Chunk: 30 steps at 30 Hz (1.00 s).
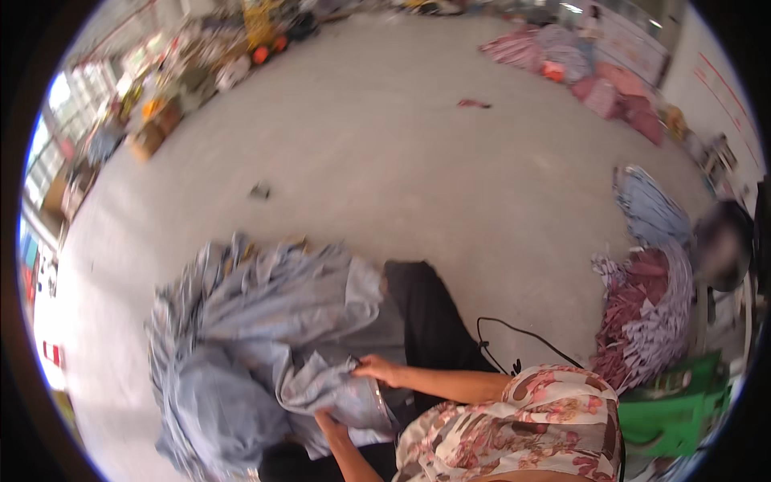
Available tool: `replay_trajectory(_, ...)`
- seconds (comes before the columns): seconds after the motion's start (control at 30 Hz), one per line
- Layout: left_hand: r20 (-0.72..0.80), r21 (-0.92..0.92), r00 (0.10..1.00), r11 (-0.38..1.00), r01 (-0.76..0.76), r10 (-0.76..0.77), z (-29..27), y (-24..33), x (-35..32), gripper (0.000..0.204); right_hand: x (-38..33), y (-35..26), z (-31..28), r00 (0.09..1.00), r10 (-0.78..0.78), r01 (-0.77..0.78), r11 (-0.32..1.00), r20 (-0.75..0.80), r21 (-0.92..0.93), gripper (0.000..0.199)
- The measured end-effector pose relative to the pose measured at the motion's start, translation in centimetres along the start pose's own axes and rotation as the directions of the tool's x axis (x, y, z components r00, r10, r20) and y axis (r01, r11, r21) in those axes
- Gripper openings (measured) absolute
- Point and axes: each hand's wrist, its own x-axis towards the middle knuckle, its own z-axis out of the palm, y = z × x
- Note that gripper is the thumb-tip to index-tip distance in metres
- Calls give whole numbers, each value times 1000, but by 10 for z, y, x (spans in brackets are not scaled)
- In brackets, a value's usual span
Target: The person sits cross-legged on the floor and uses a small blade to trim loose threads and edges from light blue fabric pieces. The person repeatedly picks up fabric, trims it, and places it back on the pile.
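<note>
A large heap of grey-blue fabric garments (pixel 233 305) lies on the floor and across my lap, between my black-trousered legs (pixel 430 309). My right hand (pixel 379 370) is closed on the upper edge of a grey-blue cloth piece (pixel 341 390). My left hand (pixel 328 421) grips the same piece lower down, its fingers partly hidden by the folds. The cloth is bunched and creased between the two hands. A rounded, smoother bulge of the same grey-blue cloth (pixel 221 398) rises to the left of my hands.
A black cable (pixel 534 333) curls on the floor to my right, near a green box-like object (pixel 679 414). Bundles of maroon and lilac cloth strips (pixel 650 313) and blue cloth (pixel 652 207) lie there too. Pink fabric piles (pixel 614 96), a cardboard box (pixel 146 140) and heaped goods stand farther off.
</note>
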Motion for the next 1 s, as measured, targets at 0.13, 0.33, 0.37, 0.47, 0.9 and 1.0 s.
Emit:
replay_trajectory(0.13,58,669,968,711,-219,243,84,-12,-5,61,-7,-26,-20,990,-129,141,956,-64,256,12)
replay_trajectory(0.33,474,434,746,613,-660,467,175,-15,-89,77,-33,-59,1,931,-363,363,932,-21,-13,17)
replay_trajectory(0.37,486,372,746,664,-648,455,179,-16,-96,76,-45,-69,16,901,-434,434,900,3,32,18)
replay_trajectory(0.47,453,497,738,546,-675,500,178,1,-106,68,-52,-86,28,876,-459,480,861,151,-167,17)
replay_trajectory(0.9,449,605,580,246,-757,680,161,52,-127,22,-61,-143,36,501,-806,728,198,314,-656,16)
replay_trajectory(1.0,545,629,522,92,-772,656,170,79,-140,26,-59,-160,27,556,-814,724,373,171,-580,10)
